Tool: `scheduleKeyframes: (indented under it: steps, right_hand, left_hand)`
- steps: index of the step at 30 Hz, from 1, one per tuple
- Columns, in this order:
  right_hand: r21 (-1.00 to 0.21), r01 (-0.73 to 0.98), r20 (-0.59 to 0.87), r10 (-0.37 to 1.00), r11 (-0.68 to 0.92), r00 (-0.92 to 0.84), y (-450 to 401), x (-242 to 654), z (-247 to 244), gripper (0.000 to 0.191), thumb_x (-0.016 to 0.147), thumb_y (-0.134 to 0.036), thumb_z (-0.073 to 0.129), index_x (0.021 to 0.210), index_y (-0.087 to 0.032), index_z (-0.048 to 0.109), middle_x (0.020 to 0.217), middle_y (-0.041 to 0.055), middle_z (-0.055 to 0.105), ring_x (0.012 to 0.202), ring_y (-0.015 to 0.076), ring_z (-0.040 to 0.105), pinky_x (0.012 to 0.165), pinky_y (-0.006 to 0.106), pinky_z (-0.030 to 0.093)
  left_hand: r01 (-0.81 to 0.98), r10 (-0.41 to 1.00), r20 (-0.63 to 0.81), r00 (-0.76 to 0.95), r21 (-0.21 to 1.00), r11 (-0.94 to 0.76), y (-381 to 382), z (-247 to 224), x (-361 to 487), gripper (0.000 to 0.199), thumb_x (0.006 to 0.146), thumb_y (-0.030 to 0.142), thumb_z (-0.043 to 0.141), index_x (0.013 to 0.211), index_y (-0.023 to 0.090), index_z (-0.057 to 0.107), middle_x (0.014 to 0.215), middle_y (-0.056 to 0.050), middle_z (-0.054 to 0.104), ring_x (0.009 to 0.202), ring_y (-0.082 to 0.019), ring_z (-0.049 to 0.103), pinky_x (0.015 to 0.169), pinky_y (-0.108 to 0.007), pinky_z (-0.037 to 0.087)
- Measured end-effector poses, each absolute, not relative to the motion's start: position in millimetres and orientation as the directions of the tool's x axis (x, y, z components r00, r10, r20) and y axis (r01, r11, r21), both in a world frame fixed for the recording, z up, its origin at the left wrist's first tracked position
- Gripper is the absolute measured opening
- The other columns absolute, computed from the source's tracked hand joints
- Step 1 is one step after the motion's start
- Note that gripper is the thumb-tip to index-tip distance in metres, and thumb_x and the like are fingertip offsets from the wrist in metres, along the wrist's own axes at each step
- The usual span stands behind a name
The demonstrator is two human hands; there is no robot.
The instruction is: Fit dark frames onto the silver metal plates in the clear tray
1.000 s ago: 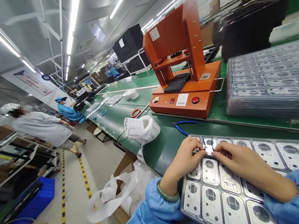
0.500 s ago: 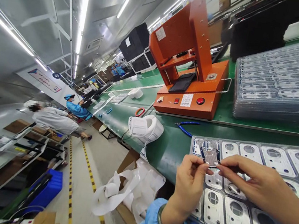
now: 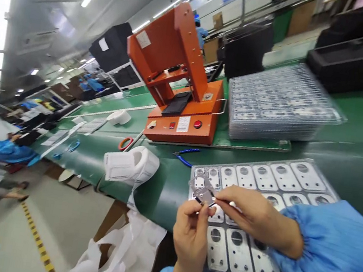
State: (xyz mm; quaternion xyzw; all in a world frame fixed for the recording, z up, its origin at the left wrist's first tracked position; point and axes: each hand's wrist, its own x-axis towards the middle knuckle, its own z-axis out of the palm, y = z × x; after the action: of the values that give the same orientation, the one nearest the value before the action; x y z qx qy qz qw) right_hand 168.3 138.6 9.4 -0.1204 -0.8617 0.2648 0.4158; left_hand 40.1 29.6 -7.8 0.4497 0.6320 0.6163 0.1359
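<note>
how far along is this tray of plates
Done: hard to tell. The stacked trays behind look full, but nothing marks them as finished.

In hand: the left hand and right hand pinch one metal plate just above the tray.

Left: most of the tray's plates still lie in their rows, so most of this tray seems to remain, though the hands hide some of it.
</note>
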Motion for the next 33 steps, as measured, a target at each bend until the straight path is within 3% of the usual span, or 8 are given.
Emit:
scheduleKeyframes:
  steps: [5, 9, 14, 17, 20, 23, 28, 33]
  right_hand:
    - [-0.327, -0.014, 0.763, 0.255, 0.945, -0.593, 147, 167, 11, 0.009, 0.093, -0.015, 0.046, 0.096, -0.013, 0.054, 0.076, 0.0065, 0.064, 0.070, 0.0153, 0.059, 0.061, 0.026, 0.049]
    - [-0.286, -0.001, 0.795, 0.237, 0.958, -0.558, 148, 167, 12, 0.009, 0.091, -0.015, 0.048, 0.099, -0.013, 0.052, 0.075, 0.0064, 0.065, 0.066, 0.0151, 0.059, 0.059, 0.026, 0.049]
    - [-0.329, 0.029, 0.801, 0.295, 0.944, -0.521, 144, 166, 11, 0.023, 0.092, -0.023, 0.049, 0.112, -0.012, 0.048, 0.076, 0.0065, 0.066, 0.068, 0.0161, 0.062, 0.059, 0.026, 0.051]
    - [-0.446, 0.028, 0.775, 0.402, 0.894, -0.488, 143, 166, 12, 0.031, 0.091, -0.028, 0.051, 0.116, -0.011, 0.047, 0.082, 0.0084, 0.067, 0.069, 0.0159, 0.063, 0.062, 0.027, 0.053]
    - [-0.649, -0.038, 0.654, 0.531, 0.760, -0.538, 142, 166, 14, 0.018, 0.089, -0.026, 0.053, 0.099, -0.011, 0.056, 0.078, 0.0069, 0.065, 0.064, 0.0128, 0.062, 0.061, 0.024, 0.051]
    - [-0.766, -0.061, 0.541, 0.591, 0.639, -0.599, 142, 164, 17, 0.011, 0.087, -0.022, 0.054, 0.082, -0.013, 0.058, 0.069, 0.0031, 0.062, 0.058, 0.0102, 0.058, 0.057, 0.020, 0.048]
    - [-0.828, -0.099, 0.485, 0.616, 0.552, -0.620, 141, 163, 19, 0.012, 0.086, -0.020, 0.055, 0.076, -0.014, 0.058, 0.064, 0.0005, 0.061, 0.054, 0.0077, 0.054, 0.052, 0.017, 0.045]
    - [-0.808, -0.089, 0.503, 0.604, 0.582, -0.619, 141, 163, 16, 0.014, 0.086, -0.019, 0.055, 0.074, -0.013, 0.058, 0.062, 0.0001, 0.059, 0.053, 0.0071, 0.052, 0.051, 0.016, 0.042]
  left_hand:
    - [0.384, 0.719, 0.436, -0.541, 0.889, -0.250, 33, -6, 39, 0.010, 0.083, 0.010, 0.058, 0.083, 0.020, 0.055, 0.076, 0.004, 0.060, 0.067, -0.008, 0.067, 0.067, -0.018, 0.057]
    - [0.380, 0.707, 0.461, -0.536, 0.880, -0.286, 35, -5, 39, 0.012, 0.081, 0.008, 0.060, 0.083, 0.019, 0.055, 0.075, 0.005, 0.061, 0.064, -0.009, 0.068, 0.066, -0.017, 0.057]
    - [0.383, 0.687, 0.464, -0.559, 0.880, -0.282, 36, -5, 39, 0.014, 0.079, 0.007, 0.062, 0.083, 0.019, 0.056, 0.075, 0.004, 0.063, 0.064, -0.009, 0.069, 0.064, -0.015, 0.057]
    - [0.375, 0.685, 0.461, -0.564, 0.882, -0.285, 36, -4, 40, 0.014, 0.077, 0.007, 0.063, 0.082, 0.018, 0.056, 0.074, 0.004, 0.064, 0.061, -0.010, 0.069, 0.062, -0.015, 0.057]
    - [0.384, 0.687, 0.466, -0.558, 0.879, -0.284, 36, -4, 42, 0.013, 0.078, 0.008, 0.063, 0.080, 0.018, 0.055, 0.071, 0.005, 0.063, 0.059, -0.010, 0.068, 0.061, -0.015, 0.057]
    - [0.422, 0.690, 0.489, -0.534, 0.861, -0.284, 35, -7, 41, 0.013, 0.078, 0.007, 0.061, 0.082, 0.018, 0.055, 0.073, 0.004, 0.062, 0.061, -0.010, 0.068, 0.061, -0.016, 0.057]
    - [0.500, 0.646, 0.540, -0.540, 0.823, -0.270, 32, -15, 40, 0.015, 0.077, 0.009, 0.063, 0.087, 0.017, 0.057, 0.080, 0.001, 0.064, 0.063, -0.010, 0.068, 0.060, -0.017, 0.057]
    - [0.553, 0.586, 0.574, -0.572, 0.798, -0.241, 35, -14, 43, 0.018, 0.076, 0.010, 0.065, 0.090, 0.017, 0.057, 0.080, 0.000, 0.066, 0.061, -0.011, 0.068, 0.058, -0.018, 0.057]
